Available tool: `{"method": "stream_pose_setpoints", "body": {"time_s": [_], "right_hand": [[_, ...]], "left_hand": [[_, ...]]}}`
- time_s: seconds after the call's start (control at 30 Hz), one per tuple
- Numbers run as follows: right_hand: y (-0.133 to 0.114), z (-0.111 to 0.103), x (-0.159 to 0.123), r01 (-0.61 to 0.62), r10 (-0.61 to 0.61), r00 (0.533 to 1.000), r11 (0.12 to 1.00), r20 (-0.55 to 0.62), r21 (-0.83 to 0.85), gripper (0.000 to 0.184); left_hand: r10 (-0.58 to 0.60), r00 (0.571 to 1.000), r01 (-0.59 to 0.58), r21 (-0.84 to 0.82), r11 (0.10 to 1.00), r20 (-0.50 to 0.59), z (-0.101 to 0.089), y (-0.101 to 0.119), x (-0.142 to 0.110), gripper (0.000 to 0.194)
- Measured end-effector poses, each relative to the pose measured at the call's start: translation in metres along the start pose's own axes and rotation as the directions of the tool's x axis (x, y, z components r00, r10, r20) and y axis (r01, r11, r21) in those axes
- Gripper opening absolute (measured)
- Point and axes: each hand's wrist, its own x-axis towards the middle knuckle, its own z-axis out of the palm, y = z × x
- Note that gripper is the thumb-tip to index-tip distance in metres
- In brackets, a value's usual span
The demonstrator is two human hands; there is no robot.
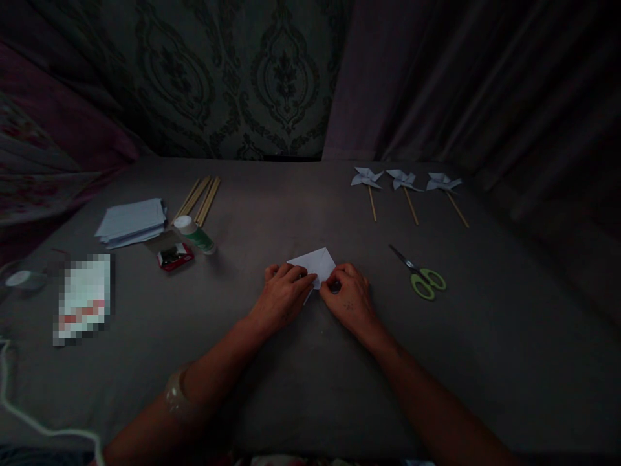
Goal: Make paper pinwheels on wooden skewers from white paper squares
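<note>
A folded white paper sheet point(315, 263) lies on the grey cloth-covered surface point(310, 362) in the middle. My left hand point(284, 294) presses on its left part with the fingers curled over the paper. My right hand point(347, 298) pinches the paper's right edge with its fingers together. The near part of the paper is hidden under both hands.
Green-handled scissors point(421, 275) lie to the right. Three paper pinwheels on sticks point(406, 184) rest at the back right. At the left are a paper stack point(130, 222), wooden sticks point(201, 197), a glue bottle point(195, 234), a red box point(174, 256) and a tape roll point(22, 279).
</note>
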Motion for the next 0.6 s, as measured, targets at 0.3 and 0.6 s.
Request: {"method": "stream_pose_setpoints", "body": {"time_s": [0.3,0.6], "right_hand": [[0.0004,-0.0007,0.0016,0.001,-0.001,1.000,1.000,0.020,0.001,0.010],[-0.0002,-0.0003,0.0019,-0.009,0.008,1.000,1.000,0.026,0.018,0.010]], "left_hand": [[0.007,1.000,-0.007,0.042,0.999,0.008,0.0022,-0.0003,0.0001,0.028],[0.003,1.000,-0.003,0.043,0.999,0.016,0.0022,0.0004,0.0001,0.028]]}}
